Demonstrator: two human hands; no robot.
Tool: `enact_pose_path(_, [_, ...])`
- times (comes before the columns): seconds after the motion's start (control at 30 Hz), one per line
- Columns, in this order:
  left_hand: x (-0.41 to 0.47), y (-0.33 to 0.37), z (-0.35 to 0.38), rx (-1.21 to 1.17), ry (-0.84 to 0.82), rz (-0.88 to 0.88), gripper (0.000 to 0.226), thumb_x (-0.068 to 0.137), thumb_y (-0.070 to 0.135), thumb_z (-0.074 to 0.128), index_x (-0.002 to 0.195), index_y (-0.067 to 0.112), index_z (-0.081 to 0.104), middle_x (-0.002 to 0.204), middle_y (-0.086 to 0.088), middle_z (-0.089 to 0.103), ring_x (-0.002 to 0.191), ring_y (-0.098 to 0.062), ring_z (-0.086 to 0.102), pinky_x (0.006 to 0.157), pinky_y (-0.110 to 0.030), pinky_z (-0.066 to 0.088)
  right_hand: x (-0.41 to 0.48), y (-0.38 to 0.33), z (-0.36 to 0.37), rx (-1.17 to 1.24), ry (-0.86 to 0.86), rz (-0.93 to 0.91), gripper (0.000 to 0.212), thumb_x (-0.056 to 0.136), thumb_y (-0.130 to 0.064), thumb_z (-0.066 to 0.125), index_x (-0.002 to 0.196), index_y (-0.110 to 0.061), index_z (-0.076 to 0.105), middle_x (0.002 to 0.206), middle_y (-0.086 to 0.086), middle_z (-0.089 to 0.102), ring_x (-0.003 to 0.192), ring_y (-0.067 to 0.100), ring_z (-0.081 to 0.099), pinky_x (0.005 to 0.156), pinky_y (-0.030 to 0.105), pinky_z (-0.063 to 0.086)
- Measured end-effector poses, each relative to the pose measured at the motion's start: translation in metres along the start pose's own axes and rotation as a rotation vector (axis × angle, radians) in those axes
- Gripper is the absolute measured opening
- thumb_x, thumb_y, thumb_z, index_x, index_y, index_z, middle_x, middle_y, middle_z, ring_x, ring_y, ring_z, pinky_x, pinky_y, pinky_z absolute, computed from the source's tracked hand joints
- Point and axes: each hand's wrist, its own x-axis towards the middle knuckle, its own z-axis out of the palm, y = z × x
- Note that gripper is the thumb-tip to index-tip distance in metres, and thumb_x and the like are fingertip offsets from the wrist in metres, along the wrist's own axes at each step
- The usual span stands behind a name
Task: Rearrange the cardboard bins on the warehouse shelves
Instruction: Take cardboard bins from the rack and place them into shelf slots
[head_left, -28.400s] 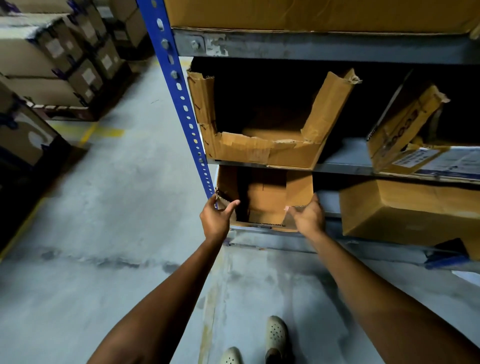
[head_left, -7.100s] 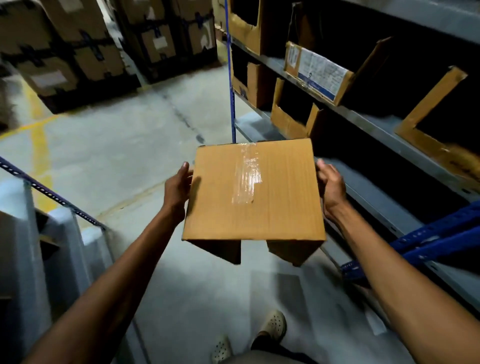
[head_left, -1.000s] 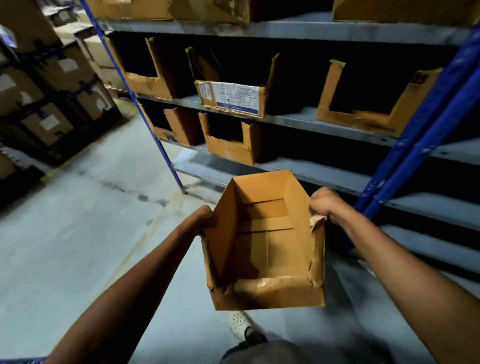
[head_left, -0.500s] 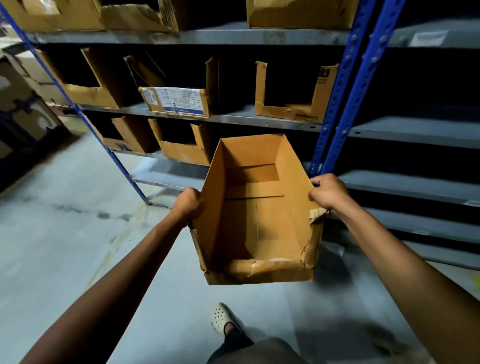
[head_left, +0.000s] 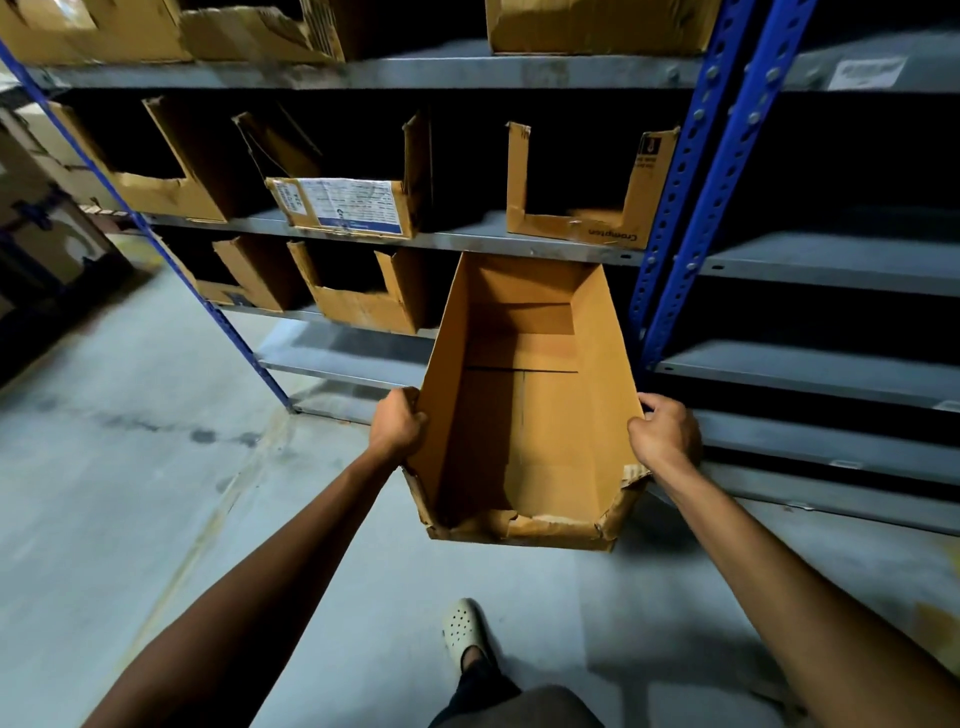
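I hold an empty open-topped cardboard bin (head_left: 524, 415) in the air, its torn low front edge facing me. My left hand (head_left: 397, 423) grips its left wall and my right hand (head_left: 665, 431) grips its right wall. Its far end points at the lower grey shelf (head_left: 343, 358), just left of the blue uprights (head_left: 696, 171). On the shelf above stand a cut-out bin marked Crompton (head_left: 587, 228) and a bin with a white label (head_left: 343, 208). Another cut-out bin (head_left: 363, 306) sits on the level below, left of the one I carry.
More bins (head_left: 150, 187) stand further left and on the top shelf (head_left: 597, 26). The bay right of the uprights has bare grey shelves (head_left: 831, 260). A blue diagonal brace (head_left: 171, 254) runs down to the concrete floor. Stacked cartons (head_left: 47, 234) stand at far left. My shoe (head_left: 465, 631) is below.
I have stepped closer to the rack and carried the bin forward and up, so its far end now reaches the shelf edge left of the blue uprights. Both hands keep their grip.
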Motion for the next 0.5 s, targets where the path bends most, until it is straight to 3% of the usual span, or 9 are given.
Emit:
enact_pose_path(0.17, [0.03,0.005,0.012,-0.026,-0.023,0.016,0.033,0.081,-0.007,0.05,0.109,0.002,0.064,0.102,-0.012,0.07,0.094,-0.029,0.066,0.084,-0.039,0.054,0.01,0.0,0.024,0.164,0.08,0.14,0.018,0.08,-0.009,0.065,0.095,-0.011,0.074,0.09,0.008,0.075,0.085,0.031,0.068,0.077,0.035,0.055])
enact_pose_path(0.33, [0.07,0.013,0.029,-0.112,-0.082,-0.014,0.038,0.086,-0.004,0.049,0.122,0.006,0.061,0.113,-0.012,0.068,0.103,-0.031,0.065,0.09,-0.043,0.053,0.032,0.001,0.05,0.456,0.12,0.332,0.031,0.081,-0.009,0.072,0.112,-0.004,0.07,0.107,0.011,0.072,0.092,0.025,0.069,0.086,0.034,0.054])
enact_pose_path(0.4, [0.089,0.014,0.04,-0.201,-0.098,-0.049,0.039,0.09,0.0,0.051,0.128,0.006,0.058,0.12,-0.011,0.065,0.107,-0.03,0.064,0.094,-0.047,0.053,0.042,-0.001,0.06,0.552,0.172,0.416,0.029,0.081,-0.009,0.073,0.11,-0.003,0.071,0.104,0.012,0.072,0.085,0.022,0.067,0.083,0.031,0.053])
enact_pose_path(0.5, [0.112,0.02,0.053,-0.337,-0.084,-0.139,0.034,0.093,0.007,0.055,0.126,0.006,0.059,0.12,-0.012,0.066,0.102,-0.028,0.066,0.092,-0.045,0.055,0.053,-0.005,0.076,0.675,0.237,0.483,0.026,0.083,-0.023,0.073,0.103,-0.006,0.074,0.096,0.013,0.074,0.079,0.021,0.066,0.081,0.039,0.056])
